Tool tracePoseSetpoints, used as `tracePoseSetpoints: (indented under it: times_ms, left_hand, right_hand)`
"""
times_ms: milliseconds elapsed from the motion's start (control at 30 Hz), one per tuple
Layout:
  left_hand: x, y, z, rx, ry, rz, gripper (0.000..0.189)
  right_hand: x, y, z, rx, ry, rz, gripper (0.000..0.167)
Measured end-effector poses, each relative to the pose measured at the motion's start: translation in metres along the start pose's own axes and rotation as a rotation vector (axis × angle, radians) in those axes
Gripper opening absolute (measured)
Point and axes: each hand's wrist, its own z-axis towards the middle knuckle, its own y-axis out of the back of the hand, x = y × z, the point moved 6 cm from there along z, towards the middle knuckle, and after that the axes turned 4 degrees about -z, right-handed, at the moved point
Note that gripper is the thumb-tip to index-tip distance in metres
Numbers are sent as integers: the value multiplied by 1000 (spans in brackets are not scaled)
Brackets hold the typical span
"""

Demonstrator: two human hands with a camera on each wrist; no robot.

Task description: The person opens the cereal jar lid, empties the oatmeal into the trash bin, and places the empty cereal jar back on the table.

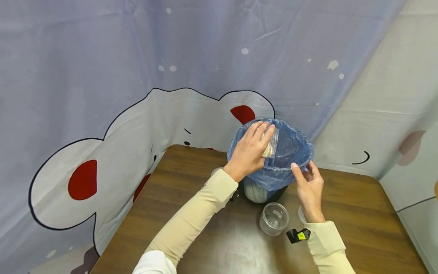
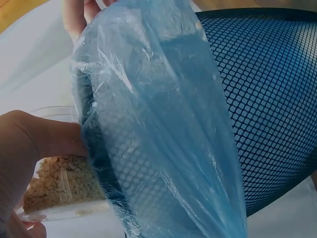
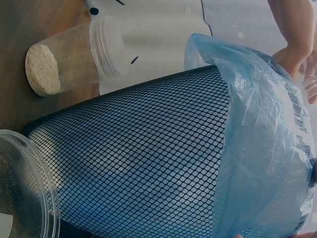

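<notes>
My left hand (image 1: pixel 251 150) grips a clear plastic jar (image 1: pixel 271 146) over the mouth of a mesh wastebasket (image 1: pixel 256 193). Tan, flaky grains (image 2: pixel 67 186) show inside that jar in the left wrist view, where my thumb (image 2: pixel 59 138) lies across it beside the basket's rim. A thin blue bin liner (image 1: pixel 291 146) lines the basket and folds down over its outside. On the near right of the rim, my right hand (image 1: pixel 309 186) pinches the liner's edge, thumb at the top and fingers outside.
A clear open jar (image 1: pixel 273 219) stands on the wooden table (image 1: pixel 212 243) before the basket. Partly behind my right wrist lies a clear round lid (image 1: pixel 301 215). Another lidded jar with pale grains (image 3: pixel 43 69) stands left of the basket. A printed curtain (image 1: pixel 191 121) hangs behind.
</notes>
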Motion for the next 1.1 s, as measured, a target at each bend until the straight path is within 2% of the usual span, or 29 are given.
tracePoseSetpoints:
  times_ms: [367,667,1100]
  left_hand:
    - [-1,-5,3,93,-52,72,86]
    - [-1,-8,3,116,-81,65,90]
    - [-3,-10,3,115,-109,65,80]
  right_hand:
    - [-1,-2,-2,-9,5,-6,56]
    - [-2,-2,-2,-10,12,-1,56]
    - [0,-3,-1,-14,40,20,54]
